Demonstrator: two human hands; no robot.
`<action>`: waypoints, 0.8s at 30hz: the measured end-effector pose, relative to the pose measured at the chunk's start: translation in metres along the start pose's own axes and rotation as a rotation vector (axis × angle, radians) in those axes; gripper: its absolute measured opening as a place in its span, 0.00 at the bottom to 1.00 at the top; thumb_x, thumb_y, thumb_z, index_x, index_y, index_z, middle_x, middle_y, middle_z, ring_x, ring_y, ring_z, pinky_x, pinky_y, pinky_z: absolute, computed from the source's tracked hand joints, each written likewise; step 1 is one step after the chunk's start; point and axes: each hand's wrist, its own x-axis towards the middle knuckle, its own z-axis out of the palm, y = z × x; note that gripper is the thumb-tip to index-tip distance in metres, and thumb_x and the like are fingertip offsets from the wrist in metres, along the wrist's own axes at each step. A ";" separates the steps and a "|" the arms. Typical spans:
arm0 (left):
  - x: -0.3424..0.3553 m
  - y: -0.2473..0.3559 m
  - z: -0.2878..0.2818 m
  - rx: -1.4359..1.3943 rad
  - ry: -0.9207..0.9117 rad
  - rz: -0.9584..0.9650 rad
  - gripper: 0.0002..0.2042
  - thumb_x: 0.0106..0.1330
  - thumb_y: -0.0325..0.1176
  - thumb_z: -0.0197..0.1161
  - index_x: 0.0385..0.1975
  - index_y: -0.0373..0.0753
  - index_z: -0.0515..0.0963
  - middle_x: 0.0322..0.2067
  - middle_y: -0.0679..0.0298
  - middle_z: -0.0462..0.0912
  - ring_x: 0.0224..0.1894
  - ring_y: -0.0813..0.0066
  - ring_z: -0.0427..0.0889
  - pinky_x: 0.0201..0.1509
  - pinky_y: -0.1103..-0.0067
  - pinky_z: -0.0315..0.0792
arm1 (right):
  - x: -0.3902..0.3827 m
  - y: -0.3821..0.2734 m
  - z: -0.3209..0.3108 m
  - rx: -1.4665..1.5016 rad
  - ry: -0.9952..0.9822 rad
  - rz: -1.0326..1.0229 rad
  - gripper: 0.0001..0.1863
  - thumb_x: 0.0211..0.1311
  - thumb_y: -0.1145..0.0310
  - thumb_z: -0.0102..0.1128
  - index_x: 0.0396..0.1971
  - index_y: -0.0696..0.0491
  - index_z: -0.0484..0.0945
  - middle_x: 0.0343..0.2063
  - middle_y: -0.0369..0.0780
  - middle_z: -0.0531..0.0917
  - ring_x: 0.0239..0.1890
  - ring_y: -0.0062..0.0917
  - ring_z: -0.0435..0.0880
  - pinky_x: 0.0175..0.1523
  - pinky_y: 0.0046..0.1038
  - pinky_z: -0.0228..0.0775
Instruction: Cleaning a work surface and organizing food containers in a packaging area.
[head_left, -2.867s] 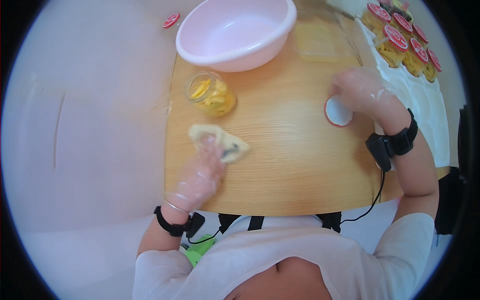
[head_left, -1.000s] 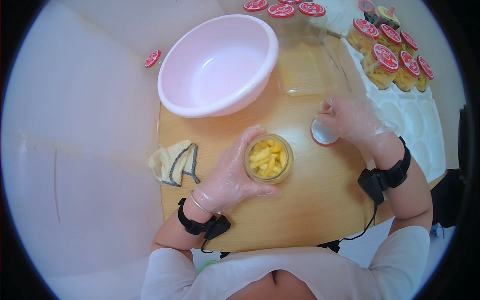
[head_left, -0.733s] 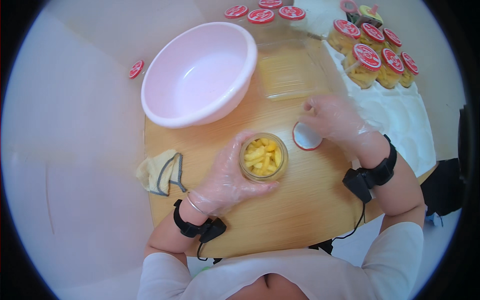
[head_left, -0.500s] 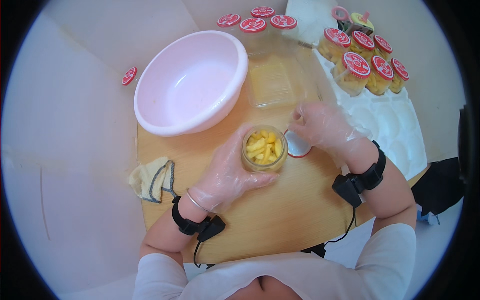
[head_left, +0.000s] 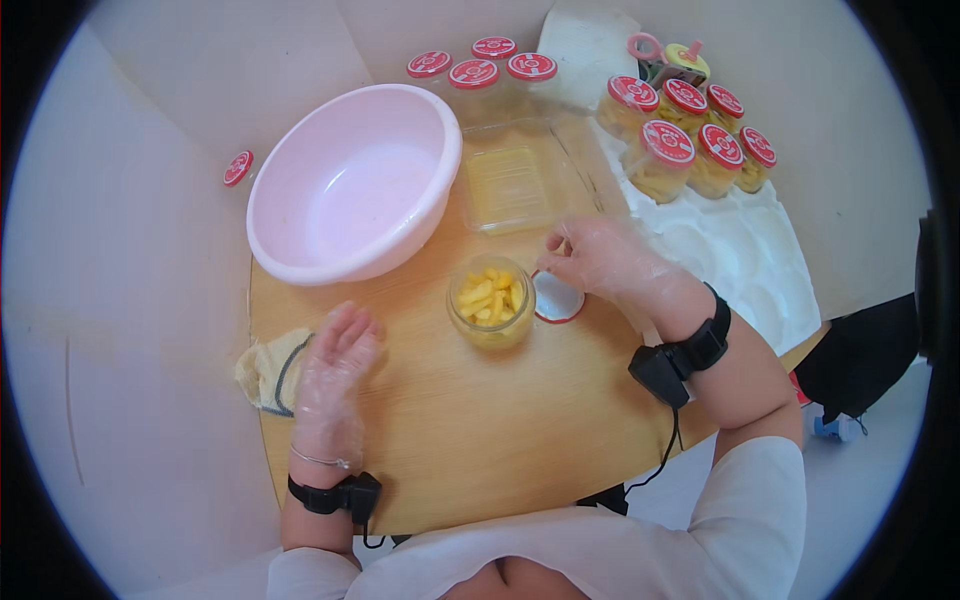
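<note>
An uncapped glass jar (head_left: pixel 491 335) filled with yellow fruit pieces (head_left: pixel 490 297) stands upright on the wooden table, with neither hand on it. To its left, my left hand (head_left: pixel 338 375) in a clear plastic glove is open, with no object in it, beside a cream cloth (head_left: pixel 270 372). My right hand (head_left: pixel 605 258), gloved the same way, has its fingers curled together just above a jar lid (head_left: pixel 558 298). That lid lies inner side up next to the jar. What the right fingertips hold, if anything, is too small to tell.
A large pink basin (head_left: pixel 350 185) sits at the far left. Behind are several red-lidded jars (head_left: pixel 473 75) and a clear plastic tray (head_left: pixel 508 190). Filled, lidded jars (head_left: pixel 660 160) stand on a white moulded tray (head_left: pixel 735 245) at the right.
My left hand has let go of the jar and moved left towards the cloth. The jar now stands by itself. My right hand stays near the lid, and the whole view has shifted slightly.
</note>
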 end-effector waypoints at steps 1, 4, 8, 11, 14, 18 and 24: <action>-0.001 -0.001 -0.004 -0.019 0.101 -0.043 0.32 0.68 0.36 0.61 0.68 0.32 0.56 0.64 0.48 0.66 0.66 0.60 0.67 0.67 0.70 0.63 | 0.000 0.001 -0.001 0.014 -0.028 0.037 0.16 0.58 0.58 0.65 0.36 0.57 0.82 0.33 0.47 0.84 0.37 0.36 0.83 0.40 0.33 0.74; -0.007 -0.013 -0.015 -0.161 0.214 0.042 0.28 0.71 0.37 0.58 0.65 0.30 0.59 0.62 0.48 0.68 0.63 0.59 0.71 0.65 0.70 0.64 | 0.002 0.006 0.000 0.036 0.007 -0.016 0.16 0.58 0.58 0.65 0.36 0.57 0.82 0.32 0.45 0.84 0.36 0.35 0.83 0.40 0.33 0.74; -0.014 -0.018 -0.020 -0.345 0.212 0.053 0.29 0.68 0.33 0.62 0.65 0.29 0.59 0.56 0.51 0.72 0.59 0.63 0.73 0.64 0.71 0.65 | -0.001 0.000 -0.004 0.117 0.001 -0.052 0.16 0.57 0.59 0.65 0.36 0.57 0.82 0.30 0.44 0.83 0.33 0.31 0.82 0.39 0.31 0.74; -0.007 -0.028 -0.020 -0.305 0.180 0.072 0.28 0.71 0.36 0.57 0.66 0.29 0.57 0.61 0.47 0.68 0.61 0.58 0.72 0.65 0.70 0.65 | -0.001 0.001 -0.006 0.150 0.026 -0.057 0.15 0.57 0.59 0.66 0.35 0.57 0.81 0.29 0.42 0.82 0.32 0.27 0.81 0.38 0.29 0.73; 0.003 -0.043 -0.024 -0.384 0.205 0.043 0.28 0.71 0.36 0.57 0.65 0.29 0.58 0.59 0.47 0.70 0.59 0.59 0.73 0.63 0.71 0.67 | -0.001 0.002 -0.006 0.092 0.046 -0.050 0.15 0.57 0.59 0.66 0.34 0.57 0.81 0.28 0.41 0.82 0.31 0.25 0.80 0.36 0.28 0.73; 0.005 -0.044 -0.025 -0.377 0.196 0.035 0.25 0.70 0.34 0.58 0.62 0.29 0.61 0.53 0.51 0.74 0.56 0.62 0.76 0.62 0.72 0.69 | -0.002 0.000 -0.005 0.127 0.044 -0.042 0.15 0.57 0.59 0.66 0.34 0.57 0.82 0.27 0.42 0.83 0.31 0.26 0.81 0.36 0.28 0.73; 0.007 -0.048 -0.022 -0.326 0.200 0.056 0.22 0.69 0.31 0.60 0.59 0.31 0.63 0.50 0.55 0.76 0.52 0.66 0.78 0.57 0.76 0.72 | -0.002 0.005 -0.004 0.119 0.074 -0.048 0.16 0.57 0.59 0.65 0.34 0.58 0.82 0.27 0.42 0.84 0.31 0.26 0.81 0.37 0.28 0.73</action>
